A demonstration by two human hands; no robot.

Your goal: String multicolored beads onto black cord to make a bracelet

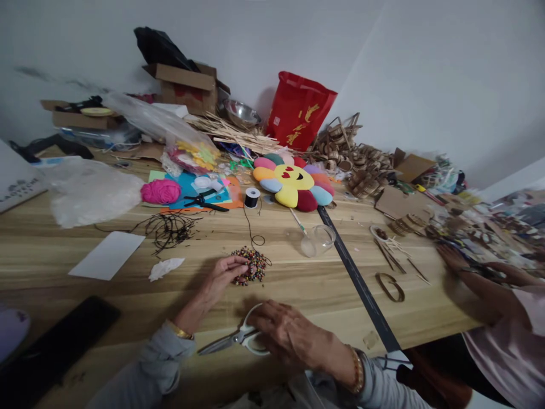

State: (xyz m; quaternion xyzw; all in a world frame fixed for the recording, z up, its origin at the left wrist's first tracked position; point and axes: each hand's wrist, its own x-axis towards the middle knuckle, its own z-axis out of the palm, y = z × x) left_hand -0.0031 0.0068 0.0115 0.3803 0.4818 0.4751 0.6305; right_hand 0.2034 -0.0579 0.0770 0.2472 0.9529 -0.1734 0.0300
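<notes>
My left hand (pixel 223 276) reaches forward on the wooden table (pixel 298 272), its fingers pinched at the near edge of a small heap of coloured beads (pixel 254 265). A black thread runs from the heap up to a black spool (pixel 252 197). My right hand (pixel 284 334) lies nearer to me, fingers closed over the white handles of a pair of scissors (pixel 232 339), whose blades point left along the table edge.
A flower-shaped plush cushion (pixel 293 183), pink yarn (pixel 160 191), black scissors (pixel 205 201), a clear cup (pixel 318 240), a long dark ruler (pixel 357 278), white paper (pixel 107 255) and a red bag (pixel 299 109) lie about. Another person's hands (pixel 468 264) work at the right among cardboard scraps.
</notes>
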